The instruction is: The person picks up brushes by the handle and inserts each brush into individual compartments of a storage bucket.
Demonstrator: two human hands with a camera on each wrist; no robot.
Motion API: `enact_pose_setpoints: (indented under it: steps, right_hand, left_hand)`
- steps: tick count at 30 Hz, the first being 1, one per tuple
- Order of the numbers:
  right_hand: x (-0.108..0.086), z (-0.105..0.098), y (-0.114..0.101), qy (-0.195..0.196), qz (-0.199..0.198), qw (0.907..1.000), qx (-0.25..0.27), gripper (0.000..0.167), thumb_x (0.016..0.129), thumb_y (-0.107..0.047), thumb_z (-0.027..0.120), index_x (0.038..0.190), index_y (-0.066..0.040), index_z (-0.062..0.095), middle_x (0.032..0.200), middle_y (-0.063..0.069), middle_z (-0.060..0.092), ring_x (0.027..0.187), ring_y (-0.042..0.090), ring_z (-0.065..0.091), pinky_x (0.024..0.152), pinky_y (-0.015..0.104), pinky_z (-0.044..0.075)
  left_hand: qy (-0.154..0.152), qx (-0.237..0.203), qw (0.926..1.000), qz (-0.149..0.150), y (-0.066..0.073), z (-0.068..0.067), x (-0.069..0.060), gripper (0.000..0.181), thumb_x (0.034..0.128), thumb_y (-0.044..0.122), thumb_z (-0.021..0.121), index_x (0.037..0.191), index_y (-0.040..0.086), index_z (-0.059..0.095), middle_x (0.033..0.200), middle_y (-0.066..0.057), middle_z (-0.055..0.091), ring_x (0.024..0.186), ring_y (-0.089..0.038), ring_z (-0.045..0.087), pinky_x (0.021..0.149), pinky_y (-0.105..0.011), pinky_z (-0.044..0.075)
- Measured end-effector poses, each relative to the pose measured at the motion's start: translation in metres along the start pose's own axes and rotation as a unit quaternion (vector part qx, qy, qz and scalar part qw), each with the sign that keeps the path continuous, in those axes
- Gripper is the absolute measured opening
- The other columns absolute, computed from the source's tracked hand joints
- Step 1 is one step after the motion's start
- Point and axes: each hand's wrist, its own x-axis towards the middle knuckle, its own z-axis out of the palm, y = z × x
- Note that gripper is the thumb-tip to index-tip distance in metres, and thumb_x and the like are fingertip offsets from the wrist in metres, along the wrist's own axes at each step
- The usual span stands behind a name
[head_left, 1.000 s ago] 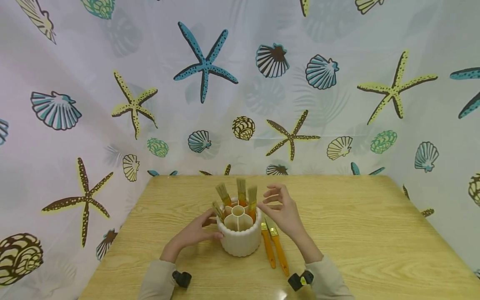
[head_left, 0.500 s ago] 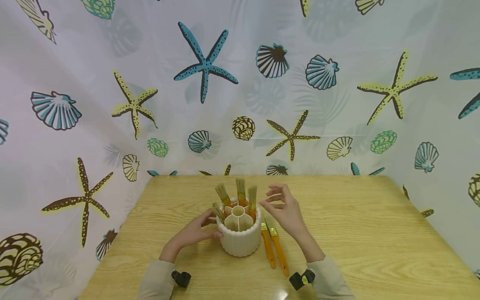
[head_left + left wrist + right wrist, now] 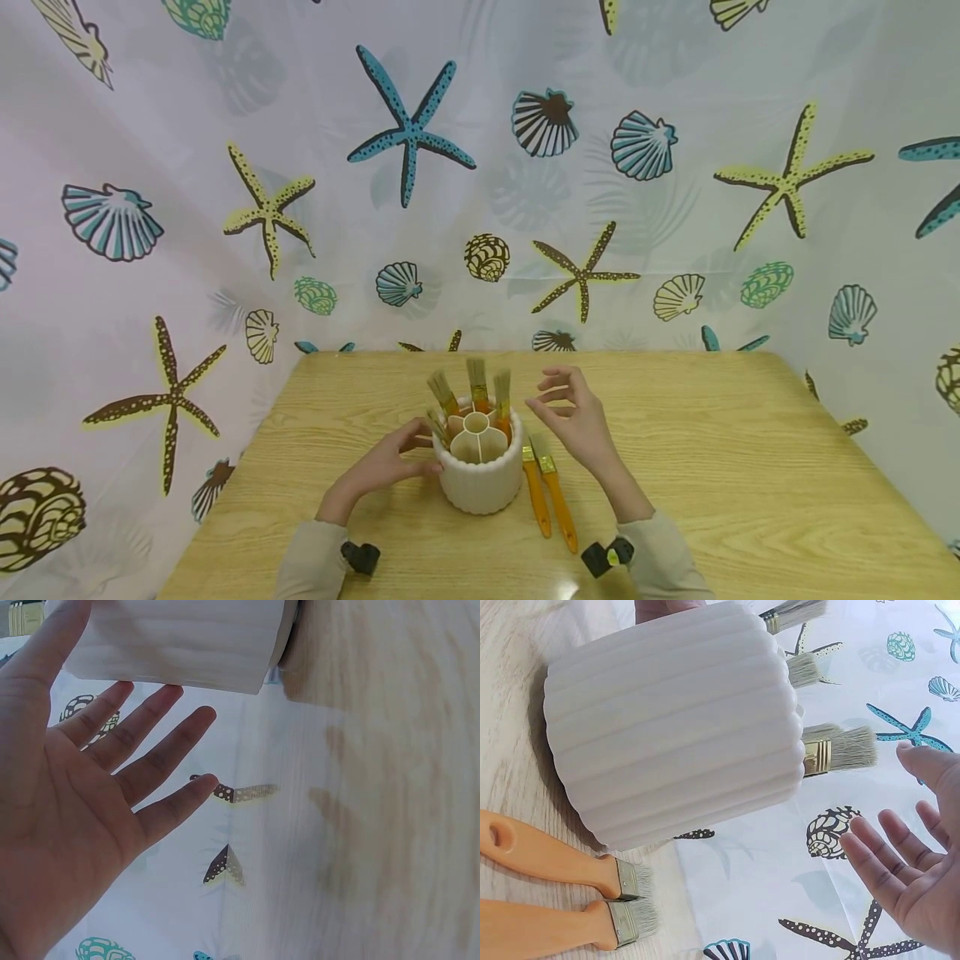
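Observation:
In the head view a white ribbed round holder (image 3: 480,487) with petal-shaped compartments stands upright on the table. Several paintbrushes (image 3: 477,379) stand in its rear and left compartments, bristles up. My left hand (image 3: 386,462) spans the holder's left side. Its thumb lies along the front, and in the left wrist view fairly straight fingers (image 3: 161,754) touch the wall with some tips. To the right of the holder, my right hand (image 3: 573,417) hovers with loosely bent fingers and nothing in it. Two paintbrushes with orange handles (image 3: 559,510) lie on the table below it.
The wooden table (image 3: 720,467) extends widely to the right and behind the holder. A hanging sheet (image 3: 480,183) printed with starfish and shells encloses its back and sides.
The holder has turned slightly, its rear brushes shifting left and its front divider right. My right hand has drawn a little to the right, away from the holder. The lying brushes have not moved.

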Motion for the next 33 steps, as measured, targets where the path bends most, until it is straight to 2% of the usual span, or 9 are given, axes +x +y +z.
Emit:
enact_pose_setpoints:
  steps: [5, 11, 18, 26, 33]
  right_hand:
    - [0.003, 0.0, 0.013, 0.0, -0.007, 1.0, 0.003, 0.042, 0.085, -0.015, 0.068, 0.121, -0.008, 0.047, 0.105, 0.016, 0.056, 0.095, 0.031, 0.06, 0.079, 0.042, 0.053]
    - [0.007, 0.002, 0.036, 0.004, -0.005, 1.0, -0.003, 0.042, 0.085, -0.023, 0.069, 0.121, -0.017, 0.048, 0.106, 0.013, 0.056, 0.094, 0.022, 0.06, 0.077, 0.031, 0.054]
    - [0.007, 0.001, 0.04, -0.001, -0.002, 1.0, 0.001, 0.04, 0.085, -0.028, 0.069, 0.119, -0.02, 0.049, 0.103, 0.006, 0.056, 0.093, 0.021, 0.06, 0.077, 0.034, 0.054]
    - [0.007, -0.002, 0.04, -0.01, 0.007, 0.9999, -0.001, 0.037, 0.084, -0.03, 0.069, 0.115, -0.018, 0.052, 0.104, 0.006, 0.057, 0.093, 0.023, 0.06, 0.078, 0.04, 0.053]
    - [0.008, -0.005, 0.041, -0.017, 0.011, 0.9997, -0.012, 0.037, 0.084, -0.03, 0.069, 0.113, -0.015, 0.052, 0.104, 0.007, 0.058, 0.092, 0.023, 0.061, 0.076, 0.035, 0.055]
  left_hand:
    - [0.003, 0.004, 1.0, 0.004, -0.001, 0.0, 0.0, 0.056, 0.0795, 0.04, 0.071, 0.127, 0.025, 0.045, 0.127, 0.001, 0.052, 0.123, -0.028, 0.048, 0.096, -0.049, 0.043]
    - [0.005, 0.006, 0.9999, 0.01, -0.003, 0.0, 0.001, 0.054, 0.0798, 0.039, 0.071, 0.125, 0.026, 0.046, 0.126, 0.001, 0.052, 0.122, -0.028, 0.049, 0.096, -0.05, 0.043]
    - [0.002, 0.003, 1.0, 0.008, -0.002, 0.0, 0.001, 0.055, 0.0793, 0.04, 0.071, 0.125, 0.026, 0.045, 0.127, 0.001, 0.052, 0.123, -0.029, 0.048, 0.096, -0.05, 0.043]
    - [0.003, -0.01, 0.9999, 0.004, -0.003, 0.002, 0.003, 0.058, 0.0787, 0.037, 0.073, 0.127, 0.028, 0.043, 0.13, 0.001, 0.05, 0.126, -0.028, 0.046, 0.097, -0.053, 0.041]
    - [-0.003, -0.021, 0.9997, -0.008, 0.005, 0.003, 0.001, 0.067, 0.08, 0.033, 0.073, 0.136, 0.023, 0.037, 0.135, -0.003, 0.046, 0.128, -0.031, 0.042, 0.098, -0.052, 0.04]
